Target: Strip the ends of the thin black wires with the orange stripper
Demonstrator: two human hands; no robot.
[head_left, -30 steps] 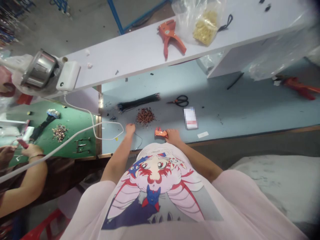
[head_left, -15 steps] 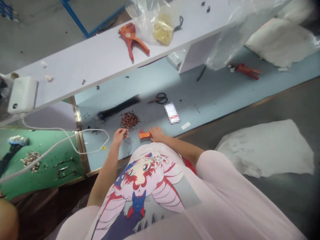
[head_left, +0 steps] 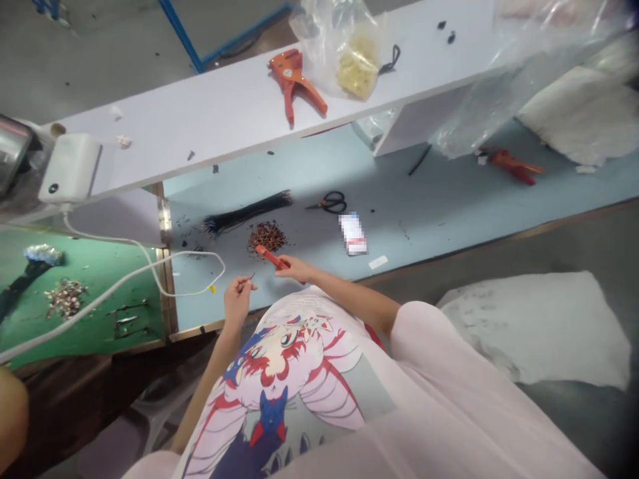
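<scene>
My right hand (head_left: 297,269) is wrapped round an orange-red wire stripper (head_left: 269,256), whose head points left over the near side of a pile of small copper-brown scraps (head_left: 267,236). To its left, my left hand (head_left: 238,297) is closed in a pinch. A short dark tip of wire (head_left: 251,276) sticks out from between its fingers; the rest of that wire is hidden. Beyond the pile lies a bundle of black wires (head_left: 249,211) on the blue work surface. Black-handled scissors (head_left: 333,202) rest to the right of the bundle.
A phone (head_left: 353,234) and a white label (head_left: 378,262) lie right of my hands. Across the back runs a white shelf (head_left: 214,120) with another orange stripper (head_left: 297,83) and a white power bank (head_left: 70,167). Its cable (head_left: 114,293) loops near my left hand.
My right hand has lifted the wire stripper and turned it toward the scrap pile. The left hand has shifted slightly nearer my body, and its wire now points up toward the tool. The view has shifted too.
</scene>
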